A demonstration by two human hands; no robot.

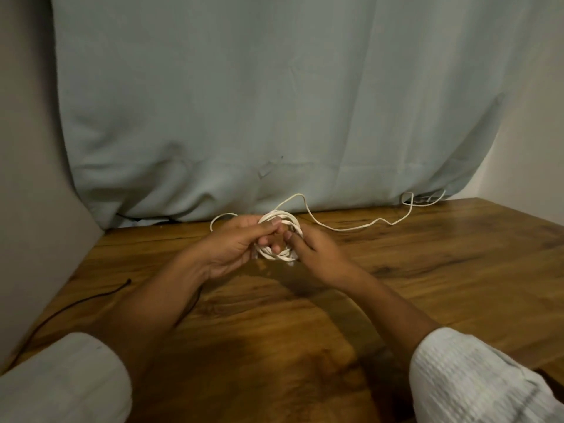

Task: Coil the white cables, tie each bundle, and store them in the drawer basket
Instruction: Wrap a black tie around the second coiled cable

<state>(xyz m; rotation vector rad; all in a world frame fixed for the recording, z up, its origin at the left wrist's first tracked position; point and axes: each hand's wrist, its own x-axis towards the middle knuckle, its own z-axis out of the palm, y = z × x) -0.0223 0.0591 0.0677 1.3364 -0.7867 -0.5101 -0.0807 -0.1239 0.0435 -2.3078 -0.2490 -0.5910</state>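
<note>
Pale blue cloth hangs behind a wooden table. Above the table's middle, 2 hands share 1 white cable coil — left hand pinches its top, right hand curls round its right side. Loose tail trails right; black cord lies left.

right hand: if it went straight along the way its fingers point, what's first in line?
The white cable coil: the right hand points up-left with its grip on the coil's near side. The left hand lies just beyond; depth unclear.
</note>
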